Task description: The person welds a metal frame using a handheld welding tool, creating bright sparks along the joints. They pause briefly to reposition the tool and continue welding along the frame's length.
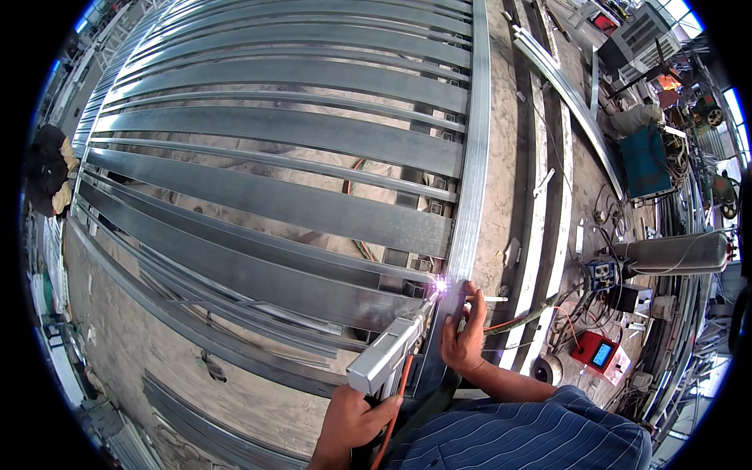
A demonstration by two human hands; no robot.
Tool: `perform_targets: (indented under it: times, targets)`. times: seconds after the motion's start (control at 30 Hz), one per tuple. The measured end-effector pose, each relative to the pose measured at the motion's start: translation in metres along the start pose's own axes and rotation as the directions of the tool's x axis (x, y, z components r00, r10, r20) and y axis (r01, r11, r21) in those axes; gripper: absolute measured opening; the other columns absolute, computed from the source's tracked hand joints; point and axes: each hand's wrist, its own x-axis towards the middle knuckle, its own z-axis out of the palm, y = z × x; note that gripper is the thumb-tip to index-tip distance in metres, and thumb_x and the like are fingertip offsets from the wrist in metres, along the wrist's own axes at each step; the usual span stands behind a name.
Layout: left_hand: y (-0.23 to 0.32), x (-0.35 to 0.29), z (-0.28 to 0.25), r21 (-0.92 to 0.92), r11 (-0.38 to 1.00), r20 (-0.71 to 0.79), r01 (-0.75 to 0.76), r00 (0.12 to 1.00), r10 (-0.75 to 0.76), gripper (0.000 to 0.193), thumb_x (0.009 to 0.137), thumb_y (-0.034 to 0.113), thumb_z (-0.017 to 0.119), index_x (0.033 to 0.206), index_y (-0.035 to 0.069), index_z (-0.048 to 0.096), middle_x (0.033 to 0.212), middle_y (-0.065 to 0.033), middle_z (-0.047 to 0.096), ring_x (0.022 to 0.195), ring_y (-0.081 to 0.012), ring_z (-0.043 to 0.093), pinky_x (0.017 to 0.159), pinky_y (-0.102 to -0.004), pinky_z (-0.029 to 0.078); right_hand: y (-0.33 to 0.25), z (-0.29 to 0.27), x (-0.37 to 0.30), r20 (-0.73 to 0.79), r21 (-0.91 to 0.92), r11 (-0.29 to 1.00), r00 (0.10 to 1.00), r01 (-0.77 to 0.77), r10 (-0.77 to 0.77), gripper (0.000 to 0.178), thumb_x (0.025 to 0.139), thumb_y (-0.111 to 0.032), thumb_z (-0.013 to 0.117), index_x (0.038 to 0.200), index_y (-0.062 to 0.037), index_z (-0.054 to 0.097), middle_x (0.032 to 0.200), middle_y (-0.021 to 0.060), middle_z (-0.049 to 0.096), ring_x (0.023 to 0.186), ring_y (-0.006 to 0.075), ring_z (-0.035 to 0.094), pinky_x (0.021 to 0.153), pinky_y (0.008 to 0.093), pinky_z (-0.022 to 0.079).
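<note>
The frame [274, 188] is laid flat over the floor [258, 401]; it is judged heavy, stiff and slick, best held by the side rail [468, 180], away from the arc [440, 285] (heat is to be expected there). The torch [388, 348], likely lighter, is best taken by its handle, around which the left hand [356, 423] is closed. The rail is touched by the right hand's [468, 341] loosely bent fingers; whether the white stick [497, 298] beside them is pinched cannot be told.

Two hands [356, 419] [464, 337] — one torch [385, 354] — one grey cylinder [677, 252]
</note>
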Motion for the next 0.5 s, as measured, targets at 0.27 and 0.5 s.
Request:
perform_targets:
  times: [0.27, 0.5]
  targets:
    - [0.004, -0.010, 0.004, -0.036, 0.998, -0.053, -0.044, 0.998, 0.042, 0.043, 0.087, 0.022, 0.082, 0.122, -0.001, 0.069, 0.089, -0.0169, 0.076, 0.076, -0.0308, 0.074, 0.070, -0.0376, 0.056, -0.002, -0.001, 0.000, -0.011, -0.020, 1.000, 1.000, 0.006, -0.007, 0.078, 0.099, 0.001, 0.053, 0.164, 0.0042, 0.010, 0.163, 0.0281, 0.032, 0.136, 0.0350, 0.049, 0.107, 0.0452, 0.050]
    - [0.014, -0.004, 0.004, 0.053, 0.999, -0.028, -0.009, 1.000, 0.011, 0.047, 0.088, 0.025, 0.082, 0.123, -0.002, 0.067, 0.089, -0.0196, 0.075, 0.078, -0.0358, 0.075, 0.070, -0.0392, 0.056, -0.001, -0.001, 0.003, -0.051, 0.011, 1.000, 0.999, 0.008, -0.007, 0.078, 0.094, 0.005, 0.055, 0.161, 0.0081, 0.016, 0.158, 0.0288, 0.040, 0.137, 0.0425, 0.048, 0.106, 0.0464, 0.051]
